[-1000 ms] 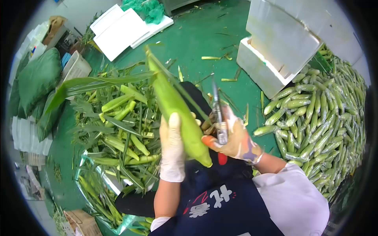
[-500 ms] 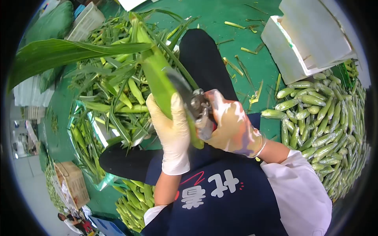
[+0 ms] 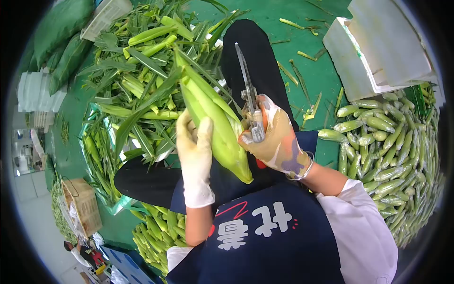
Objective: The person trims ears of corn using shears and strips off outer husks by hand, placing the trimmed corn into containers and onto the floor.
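Observation:
My left hand (image 3: 196, 156), in a thin pale glove, is closed around a green ear of corn in its husk (image 3: 213, 123). The ear slants across my lap with its stalk end toward the upper left and a long leaf trailing from it. My right hand (image 3: 279, 137), in a patterned glove under a clear one, grips metal pruning shears (image 3: 249, 94). Their blades point up and away, to the right of the ear. The right thumb lies close beside the husk; whether it touches is hard to tell.
A pile of husks, leaves and stalks (image 3: 137, 71) lies ahead left. Plastic-wrapped corn ears (image 3: 392, 151) are heaped at right, below a white foam box (image 3: 350, 61). More unwrapped ears (image 3: 158, 232) lie low left. Stalk scraps (image 3: 309, 106) litter the green floor. Another person (image 3: 85, 251) is far lower left.
The shears have swung away from the ear and now point upward. The big leaf that stretched left now hangs down toward the pile. The ear has tilted and come slightly lower in my left hand.

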A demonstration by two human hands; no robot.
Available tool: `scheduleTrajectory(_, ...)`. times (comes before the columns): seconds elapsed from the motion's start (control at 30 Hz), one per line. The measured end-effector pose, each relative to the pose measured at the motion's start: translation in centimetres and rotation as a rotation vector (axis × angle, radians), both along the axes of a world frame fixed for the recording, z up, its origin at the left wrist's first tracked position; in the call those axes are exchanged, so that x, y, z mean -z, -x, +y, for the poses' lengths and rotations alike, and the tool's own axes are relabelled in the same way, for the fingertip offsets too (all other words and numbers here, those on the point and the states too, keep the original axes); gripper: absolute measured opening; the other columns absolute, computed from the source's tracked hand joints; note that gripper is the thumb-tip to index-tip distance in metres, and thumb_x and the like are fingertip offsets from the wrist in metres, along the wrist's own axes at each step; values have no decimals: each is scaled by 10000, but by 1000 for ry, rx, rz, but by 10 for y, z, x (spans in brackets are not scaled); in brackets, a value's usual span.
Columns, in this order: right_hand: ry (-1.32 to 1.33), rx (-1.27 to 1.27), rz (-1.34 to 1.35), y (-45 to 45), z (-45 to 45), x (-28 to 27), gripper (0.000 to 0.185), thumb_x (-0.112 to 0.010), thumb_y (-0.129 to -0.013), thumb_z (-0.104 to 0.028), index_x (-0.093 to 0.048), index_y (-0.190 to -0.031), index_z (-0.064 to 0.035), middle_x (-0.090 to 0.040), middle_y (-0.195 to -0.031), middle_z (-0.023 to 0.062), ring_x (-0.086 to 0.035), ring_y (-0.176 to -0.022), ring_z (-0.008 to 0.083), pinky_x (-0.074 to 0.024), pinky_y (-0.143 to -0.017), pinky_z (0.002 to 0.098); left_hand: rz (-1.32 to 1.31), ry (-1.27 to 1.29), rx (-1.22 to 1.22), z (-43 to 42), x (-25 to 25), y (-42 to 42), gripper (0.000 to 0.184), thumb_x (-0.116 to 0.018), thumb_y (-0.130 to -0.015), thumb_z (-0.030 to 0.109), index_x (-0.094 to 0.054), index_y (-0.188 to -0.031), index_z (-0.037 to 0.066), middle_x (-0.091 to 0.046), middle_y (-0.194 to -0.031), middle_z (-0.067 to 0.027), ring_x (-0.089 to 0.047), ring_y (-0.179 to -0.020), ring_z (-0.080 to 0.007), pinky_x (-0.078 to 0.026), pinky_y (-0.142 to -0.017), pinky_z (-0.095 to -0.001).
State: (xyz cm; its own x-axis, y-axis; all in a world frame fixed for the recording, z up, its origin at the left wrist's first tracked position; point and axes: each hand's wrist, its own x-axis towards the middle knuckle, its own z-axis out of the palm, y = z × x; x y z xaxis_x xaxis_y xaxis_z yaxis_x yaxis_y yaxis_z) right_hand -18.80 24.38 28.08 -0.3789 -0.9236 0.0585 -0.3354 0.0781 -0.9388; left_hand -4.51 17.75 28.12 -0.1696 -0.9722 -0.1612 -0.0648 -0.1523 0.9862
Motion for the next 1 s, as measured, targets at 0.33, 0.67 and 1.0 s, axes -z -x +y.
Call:
scheduleTrajectory(0.33, 49, -45, 115, -26, 1, 19, 476, -730, -664, -125, -491, -1057, -3, -593, -767, 112, -575, -623, 256, -476, -620, 329, -193, -139, 41, 36, 21, -28, 253, -703, -786, 0, -544, -983, -9, -631, -821, -3, -543, -663, -19, -461, -613, -176)
scheduleTrajectory(0.67, -208, 71, -74, -5, 26, 57, 428, -682, -657, -19, -525, -1055, -22, -559, -844, 26, -525, -715, 95, -462, -642, 254, -143, -271, 4, 45, 72, -12, 113, -650, -747, -31, -636, -859, -23, -659, -726, -24, -574, -613, -43, -464, -577, -202)
scheduleTrajectory(1.0, -204, 140, -527, 14, 33, 64, 367, -658, -715, -11, -511, -1051, -27, -533, -846, -16, -497, -743, 69, -440, -677, 238, -46, -210, 118, 48, 73, -5, 321, -701, -757, 16, -571, -1049, -11, -626, -973, -79, -596, -804, -108, -492, -733, -264)
